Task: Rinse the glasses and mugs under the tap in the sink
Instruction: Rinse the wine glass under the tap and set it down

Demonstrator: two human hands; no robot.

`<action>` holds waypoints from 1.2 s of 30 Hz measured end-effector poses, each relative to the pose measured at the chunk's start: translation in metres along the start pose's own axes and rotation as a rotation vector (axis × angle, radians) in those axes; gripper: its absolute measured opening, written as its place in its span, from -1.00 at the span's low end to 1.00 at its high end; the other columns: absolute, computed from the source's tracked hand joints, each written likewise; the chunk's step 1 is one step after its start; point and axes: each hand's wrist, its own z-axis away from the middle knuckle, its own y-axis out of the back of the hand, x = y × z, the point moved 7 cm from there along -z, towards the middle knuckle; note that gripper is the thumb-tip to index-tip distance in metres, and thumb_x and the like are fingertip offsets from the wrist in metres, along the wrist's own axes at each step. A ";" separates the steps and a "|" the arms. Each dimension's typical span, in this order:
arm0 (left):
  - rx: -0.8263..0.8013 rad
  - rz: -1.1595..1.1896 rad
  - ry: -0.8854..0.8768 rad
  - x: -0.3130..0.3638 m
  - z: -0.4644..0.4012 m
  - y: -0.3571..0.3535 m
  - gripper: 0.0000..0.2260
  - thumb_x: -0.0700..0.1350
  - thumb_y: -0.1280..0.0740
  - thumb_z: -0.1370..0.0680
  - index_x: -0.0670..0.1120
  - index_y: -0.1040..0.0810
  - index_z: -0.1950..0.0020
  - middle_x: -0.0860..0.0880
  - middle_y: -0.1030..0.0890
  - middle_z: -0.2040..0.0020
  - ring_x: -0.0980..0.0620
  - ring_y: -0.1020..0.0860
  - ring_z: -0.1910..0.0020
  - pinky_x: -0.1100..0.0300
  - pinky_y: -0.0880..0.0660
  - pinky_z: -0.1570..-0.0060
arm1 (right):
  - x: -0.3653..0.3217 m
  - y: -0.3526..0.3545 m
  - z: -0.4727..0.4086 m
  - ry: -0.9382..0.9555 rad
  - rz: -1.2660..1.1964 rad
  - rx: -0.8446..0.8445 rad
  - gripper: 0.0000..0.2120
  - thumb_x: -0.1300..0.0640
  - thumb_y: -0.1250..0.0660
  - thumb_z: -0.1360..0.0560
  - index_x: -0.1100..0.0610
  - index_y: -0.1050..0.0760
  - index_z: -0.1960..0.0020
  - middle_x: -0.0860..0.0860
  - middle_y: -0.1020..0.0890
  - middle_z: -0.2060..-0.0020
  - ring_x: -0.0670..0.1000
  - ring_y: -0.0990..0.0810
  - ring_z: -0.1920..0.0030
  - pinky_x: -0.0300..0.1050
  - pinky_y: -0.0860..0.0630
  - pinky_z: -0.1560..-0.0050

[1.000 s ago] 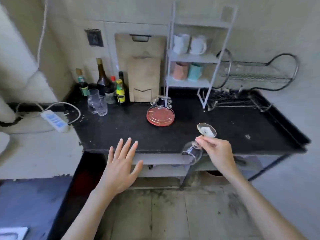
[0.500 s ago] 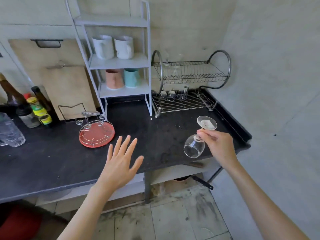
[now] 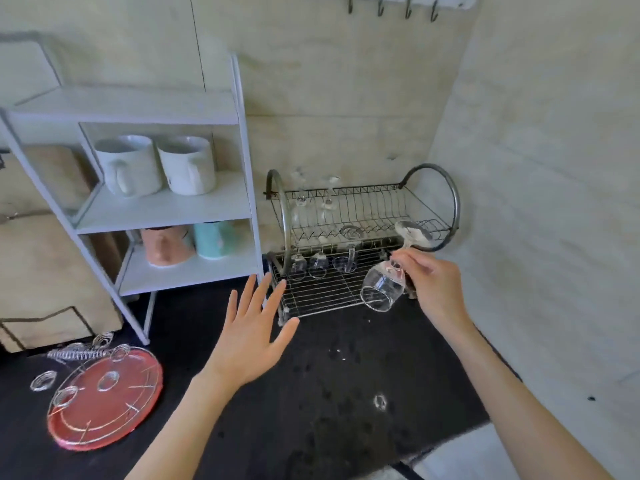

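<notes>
My right hand (image 3: 434, 285) pinches the stem of a clear wine glass (image 3: 384, 285), held upside down with its bowl toward the counter, just in front of the right end of the metal dish rack (image 3: 346, 237). Several glasses hang or stand bowl-down in the rack. My left hand (image 3: 251, 332) hovers with fingers spread over the black counter (image 3: 329, 393), holding nothing. Two white mugs (image 3: 156, 164) stand on the white shelf unit (image 3: 166, 206), with a pink mug (image 3: 166, 245) and a teal mug (image 3: 213, 239) one shelf below. No sink or tap is in view.
A red round tray with a wire glass holder (image 3: 104, 396) lies at the counter's left. Wooden cutting boards (image 3: 45, 282) lean on the wall behind the shelf. Water drops spot the counter. A wall closes in on the right; hooks (image 3: 405, 6) hang above.
The view has swung right and closer to the dish rack. My right hand has carried the upside-down glass up to the rack's right end. My left hand stays spread.
</notes>
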 end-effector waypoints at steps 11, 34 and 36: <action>0.090 -0.176 -0.029 0.003 -0.094 0.009 -0.36 0.29 0.24 -0.51 0.02 0.31 -0.49 0.02 0.33 -0.50 0.10 0.39 -0.45 0.00 0.34 -0.44 | 0.006 -0.057 -0.174 0.082 0.051 -0.027 -0.72 0.11 -0.30 -0.52 0.21 -0.54 -0.18 0.08 -0.63 -0.12 -0.10 -0.58 -0.04 -0.56 -0.36 0.07; 0.090 -0.258 0.169 -0.003 -0.103 -0.004 -0.35 0.34 0.23 -0.53 -0.01 0.15 -0.51 0.06 0.17 -0.52 0.12 0.32 -0.47 0.08 0.33 -0.41 | 0.078 -0.127 -0.232 0.039 0.180 -0.359 -0.70 0.11 -0.26 -0.55 0.20 -0.51 -0.22 0.11 -0.60 -0.15 0.09 -0.58 -0.11 -0.20 -0.40 -0.07; 0.084 -0.241 0.189 -0.003 -0.099 -0.004 -0.33 0.37 0.29 -0.49 0.01 0.22 -0.49 0.09 0.26 -0.50 0.14 0.38 -0.44 0.07 0.37 -0.41 | 0.080 -0.125 -0.227 0.016 0.158 -0.386 -0.60 0.07 -0.26 -0.54 0.22 -0.41 -0.32 0.11 -0.51 -0.27 0.07 -0.50 -0.24 -0.12 -0.37 -0.24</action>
